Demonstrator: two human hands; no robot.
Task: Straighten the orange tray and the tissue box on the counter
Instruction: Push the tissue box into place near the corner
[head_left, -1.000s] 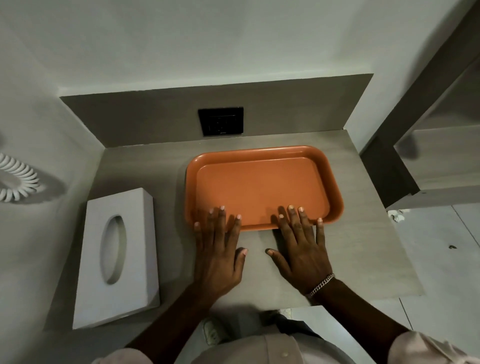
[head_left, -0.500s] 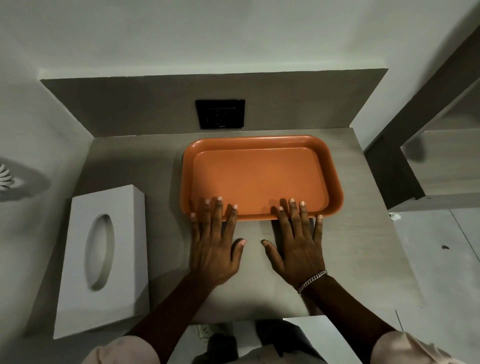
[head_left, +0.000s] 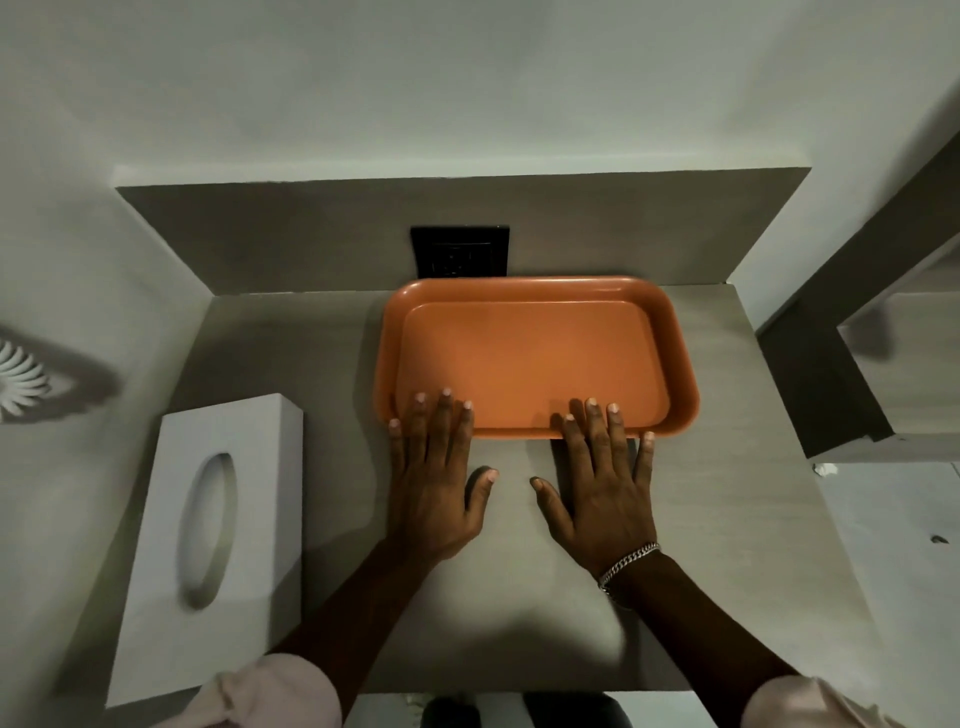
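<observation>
No grasp is made by either hand: the left hand (head_left: 434, 486) and right hand (head_left: 605, 491) are laid flat and spread on the counter (head_left: 737, 499), palms down, nothing clasped. The fingertips of both are placed over the near rim of the orange tray (head_left: 535, 358); left fingertips (head_left: 445, 393) at the lower-left corner of the tray, right fingertips (head_left: 592, 402) near the lower-right part of the rim. Thumbs are kept on the bare counter, pointed toward each other, well apart from the tray. Whether downward pressure is applied cannot be told.

The tray is seated at frame centre, empty, long edges roughly parallel to the back panel, far rim close to or touching that panel; contact cannot be confirmed at this angle. A black wall socket (head_left: 460, 253) is mounted on the panel just above the tray's upper-left corner.

The tissue box (head_left: 218, 540) is located at lower left of the frame, white, with an oval slot on top, well apart from the tray and from both hands. It is seen slightly skewed, leaning rightward toward its far end, though wide-angle distortion may account for some of that.

A silver chain bracelet (head_left: 626, 564) is worn on the right wrist. Light-coloured rolled sleeves (head_left: 270, 693) are visible at the bottom edge. A white coiled cord (head_left: 21, 379) is seen at mid-left edge on the wall.
</observation>
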